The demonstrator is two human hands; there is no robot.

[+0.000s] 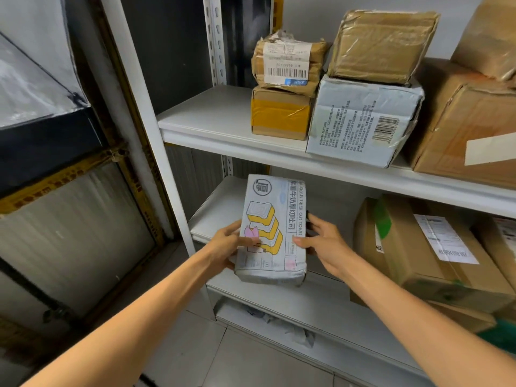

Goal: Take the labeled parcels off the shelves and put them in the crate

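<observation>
A white toast box (272, 227) with yellow bread drawings stands on end at the front of the middle shelf (220, 210). My left hand (227, 244) grips its left side, thumb across the front. My right hand (321, 241) holds its right side, thumb on the front edge and fingers round the back. On the upper shelf (212, 121) sit a small brown parcel with a barcode label (287, 62) on a yellow-taped box (279, 113), and a white printed box (363, 121) with a brown parcel (382, 43) on top. No crate is in view.
Large cardboard boxes (460, 118) fill the upper shelf's right end. More labeled cartons (424, 250) lie on the middle shelf at right. Crumpled wrapping (282, 325) lies on the bottom shelf. A white shelf upright (156, 141) and a dark framed panel (69, 208) stand at left.
</observation>
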